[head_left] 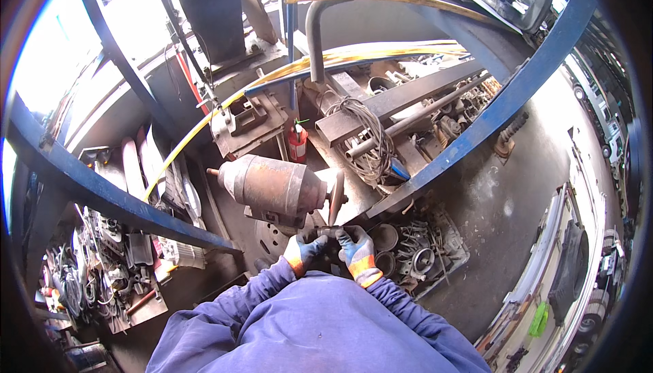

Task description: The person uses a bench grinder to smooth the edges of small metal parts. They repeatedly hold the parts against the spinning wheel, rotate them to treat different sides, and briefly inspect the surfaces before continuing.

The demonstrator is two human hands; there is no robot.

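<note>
Work underway: metal part at grinder.
Left hand and right hand are both gripping it beside the wheel; contact and remaining work cannot be told.

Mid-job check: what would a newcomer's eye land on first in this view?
Probably the rusty, drum-shaped machine near mid-picture, just beyond the person's gloved left hand and right hand, which hold a small dark part between them. Next come the red fire extinguisher behind the machine and the yellow hose arching across the upper view.
</note>
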